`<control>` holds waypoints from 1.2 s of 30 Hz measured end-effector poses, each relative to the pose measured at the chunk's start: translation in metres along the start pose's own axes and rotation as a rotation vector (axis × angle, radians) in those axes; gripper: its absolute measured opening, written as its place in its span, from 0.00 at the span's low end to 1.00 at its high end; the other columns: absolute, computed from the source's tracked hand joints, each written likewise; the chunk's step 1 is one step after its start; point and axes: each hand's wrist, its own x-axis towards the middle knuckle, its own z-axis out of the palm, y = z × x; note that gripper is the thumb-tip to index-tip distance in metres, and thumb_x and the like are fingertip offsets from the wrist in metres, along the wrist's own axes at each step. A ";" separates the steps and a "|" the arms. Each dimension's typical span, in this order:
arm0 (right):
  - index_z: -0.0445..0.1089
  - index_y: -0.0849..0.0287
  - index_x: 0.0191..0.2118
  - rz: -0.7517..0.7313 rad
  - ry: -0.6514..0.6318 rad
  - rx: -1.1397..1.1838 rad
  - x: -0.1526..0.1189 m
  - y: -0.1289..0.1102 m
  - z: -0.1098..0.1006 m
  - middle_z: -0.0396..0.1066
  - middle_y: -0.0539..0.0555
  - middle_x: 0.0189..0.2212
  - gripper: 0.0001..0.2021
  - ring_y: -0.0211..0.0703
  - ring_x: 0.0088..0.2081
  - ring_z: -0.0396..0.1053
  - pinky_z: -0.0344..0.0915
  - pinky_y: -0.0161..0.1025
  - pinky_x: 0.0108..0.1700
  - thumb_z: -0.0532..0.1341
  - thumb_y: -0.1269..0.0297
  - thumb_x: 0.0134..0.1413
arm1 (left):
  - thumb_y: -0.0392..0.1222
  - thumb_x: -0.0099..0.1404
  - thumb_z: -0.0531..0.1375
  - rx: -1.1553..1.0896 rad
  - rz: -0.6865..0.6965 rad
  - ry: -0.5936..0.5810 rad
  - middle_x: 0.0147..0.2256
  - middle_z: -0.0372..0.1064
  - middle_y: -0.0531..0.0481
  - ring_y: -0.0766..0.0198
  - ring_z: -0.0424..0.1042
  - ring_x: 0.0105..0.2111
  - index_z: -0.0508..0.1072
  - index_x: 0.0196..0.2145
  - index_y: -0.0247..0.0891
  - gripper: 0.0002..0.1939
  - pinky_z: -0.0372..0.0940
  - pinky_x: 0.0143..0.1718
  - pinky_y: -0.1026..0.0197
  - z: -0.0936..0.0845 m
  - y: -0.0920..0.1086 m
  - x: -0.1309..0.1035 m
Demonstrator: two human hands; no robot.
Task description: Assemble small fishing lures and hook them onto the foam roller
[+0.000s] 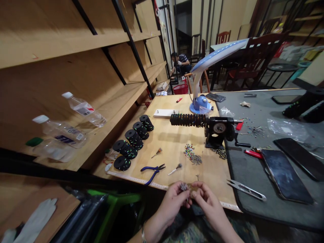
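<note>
At the table's front edge, my left hand (174,199) is closed around a bunch of small grey pieces (184,186), too small to name. Close beside it, my right hand (205,197) has thumb and forefinger pinched together; what lies between them is hidden. A few thin bits (197,177) lie just beyond my fingertips. Farther in are a pile of coloured beads (189,150) and a heap of small grey pieces (196,160). To the left lie blue-handled pliers (152,171), jaws apart, and two small brush-like items, one with a white handle (176,168).
A hand-cranked winder (219,130) carries a row of black foam discs (188,120). Several black spools (131,139) line the left side. Metal snips (246,189) and a phone (286,175) lie on the grey mat (250,162). Behind stands a blue lamp (201,103); a person (181,62) crouches farther back.
</note>
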 end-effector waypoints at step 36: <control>0.67 0.60 0.21 0.038 0.097 -0.119 0.003 0.001 -0.008 0.60 0.45 0.17 0.20 0.35 0.21 0.56 0.53 0.33 0.24 0.67 0.47 0.39 | 0.43 0.52 0.66 0.016 0.014 0.051 0.22 0.64 0.57 0.70 0.67 0.21 0.66 0.27 0.36 0.13 0.59 0.20 0.69 -0.001 -0.002 0.002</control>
